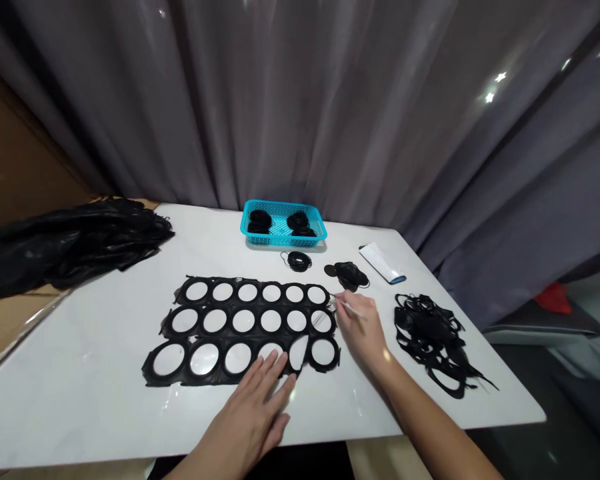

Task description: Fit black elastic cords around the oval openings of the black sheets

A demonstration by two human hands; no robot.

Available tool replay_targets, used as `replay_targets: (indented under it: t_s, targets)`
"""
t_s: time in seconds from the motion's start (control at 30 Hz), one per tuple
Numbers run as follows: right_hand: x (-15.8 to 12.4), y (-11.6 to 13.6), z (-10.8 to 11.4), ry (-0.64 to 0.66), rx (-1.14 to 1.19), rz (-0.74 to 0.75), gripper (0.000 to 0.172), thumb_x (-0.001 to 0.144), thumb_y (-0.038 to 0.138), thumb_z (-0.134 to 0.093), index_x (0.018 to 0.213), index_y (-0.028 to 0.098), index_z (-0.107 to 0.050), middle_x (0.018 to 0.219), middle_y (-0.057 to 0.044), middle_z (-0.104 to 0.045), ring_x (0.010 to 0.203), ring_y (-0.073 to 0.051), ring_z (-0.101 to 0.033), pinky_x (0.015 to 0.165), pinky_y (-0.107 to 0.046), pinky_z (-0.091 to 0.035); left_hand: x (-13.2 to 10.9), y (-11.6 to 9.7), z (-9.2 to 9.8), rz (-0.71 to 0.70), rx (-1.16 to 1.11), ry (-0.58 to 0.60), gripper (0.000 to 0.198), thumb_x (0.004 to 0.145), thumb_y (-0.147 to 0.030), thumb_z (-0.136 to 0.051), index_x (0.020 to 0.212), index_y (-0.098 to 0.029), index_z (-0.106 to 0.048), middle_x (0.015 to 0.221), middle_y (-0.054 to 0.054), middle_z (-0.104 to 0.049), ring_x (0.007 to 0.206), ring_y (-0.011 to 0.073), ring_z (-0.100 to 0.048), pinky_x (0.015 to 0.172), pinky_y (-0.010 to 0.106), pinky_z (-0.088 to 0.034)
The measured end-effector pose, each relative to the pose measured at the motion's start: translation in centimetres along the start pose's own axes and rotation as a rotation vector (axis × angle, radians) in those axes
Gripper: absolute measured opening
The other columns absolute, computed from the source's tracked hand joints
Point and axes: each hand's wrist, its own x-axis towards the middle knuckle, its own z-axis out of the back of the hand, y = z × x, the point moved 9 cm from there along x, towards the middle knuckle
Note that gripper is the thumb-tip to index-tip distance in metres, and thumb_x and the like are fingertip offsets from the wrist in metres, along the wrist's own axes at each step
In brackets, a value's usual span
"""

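A black rubber sheet [240, 303] with three rows of round holes lies flat on the white table [80, 400]. My left hand [253, 417] presses flat, fingers spread, on the sheet's front edge near the bottom row. My right hand [363, 330] is at the sheet's right end and grips a thin pointed tool [344, 305], its tip touching the ring at the middle row's right end. One ring in the bottom row looks partly torn loose.
A turquoise basket [283, 223] with stacked black rings stands at the back. Loose black rings [299, 260] and a small pile [349, 274] lie before it. A tangle of black scrap [433, 333] lies right. A white box [383, 263] and black sheets [70, 240] are nearby.
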Motion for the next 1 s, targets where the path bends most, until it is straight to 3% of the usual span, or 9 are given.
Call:
replay_targets:
  t_s: [0.07, 0.13, 0.27, 0.43, 0.63, 1.0]
  targets:
    - [1.7, -1.8, 0.5, 0.007, 0.074, -0.124, 0.019, 0.098, 0.025, -0.048, 0.082, 0.021, -0.058, 0.087, -0.005, -0.070, 0.080, -0.022, -0.062, 0.081, -0.036, -0.042, 0.4, 0.1, 0.4, 0.002, -0.014, 0.023, 0.048, 0.087, -0.020, -0.062, 0.135, -0.020, -0.056, 0.148, 0.014, -0.052, 0.136, 0.0332, -0.049, 0.105, 0.049, -0.050]
    - [2.3, -2.2, -0.7, 0.101, 0.203, -0.191, 0.020, 0.096, 0.027, -0.050, 0.079, 0.021, -0.058, 0.084, -0.004, -0.070, 0.077, -0.021, -0.063, 0.074, -0.033, -0.044, 1.3, 0.7, 0.7, 0.026, -0.059, 0.045, 0.042, 0.088, -0.023, -0.062, 0.130, -0.020, -0.059, 0.142, 0.013, -0.058, 0.132, 0.0320, -0.054, 0.103, 0.048, -0.052]
    - [1.1, 0.6, -4.3, 0.300, 0.368, -0.155, 0.016, 0.092, 0.027, -0.056, 0.077, 0.021, -0.061, 0.089, -0.003, -0.071, 0.082, -0.020, -0.064, 0.074, -0.030, -0.046, 3.3, 3.5, 0.2, 0.115, -0.083, 0.008, 0.046, 0.091, -0.024, -0.061, 0.137, -0.018, -0.054, 0.145, 0.014, -0.054, 0.134, 0.0305, -0.052, 0.107, 0.048, -0.048]
    - [-0.3, 3.2, -6.5, 0.435, 0.447, -0.084, 0.010, 0.089, 0.021, -0.060, 0.079, 0.021, -0.064, 0.089, -0.002, -0.071, 0.088, -0.019, -0.064, 0.080, -0.031, -0.047, 4.0, 4.9, -2.2, 0.077, 0.007, 0.012, 0.052, 0.094, -0.030, -0.060, 0.143, -0.018, -0.049, 0.152, 0.014, -0.047, 0.140, 0.0324, -0.044, 0.113, 0.052, -0.039]
    - [-0.5, 2.9, -6.8, 0.477, 0.505, -0.122, 0.008, 0.089, 0.018, -0.061, 0.082, 0.021, -0.064, 0.089, -0.002, -0.070, 0.089, -0.019, -0.064, 0.082, -0.031, -0.047, 3.6, 4.6, -2.4, 0.067, 0.030, 0.032, 0.057, 0.094, -0.029, -0.059, 0.147, -0.021, -0.044, 0.156, 0.013, -0.041, 0.142, 0.0327, -0.041, 0.113, 0.052, -0.038]
    - [-0.8, 4.2, -6.4, 0.445, 0.382, 0.022, 0.015, 0.091, 0.016, -0.060, 0.077, 0.022, -0.059, 0.087, 0.000, -0.070, 0.087, -0.018, -0.061, 0.081, -0.031, -0.046, 3.6, 4.6, -2.4, 0.069, 0.027, 0.036, 0.061, 0.092, -0.027, -0.061, 0.149, -0.020, -0.041, 0.156, 0.014, -0.041, 0.143, 0.0328, -0.040, 0.113, 0.052, -0.037]
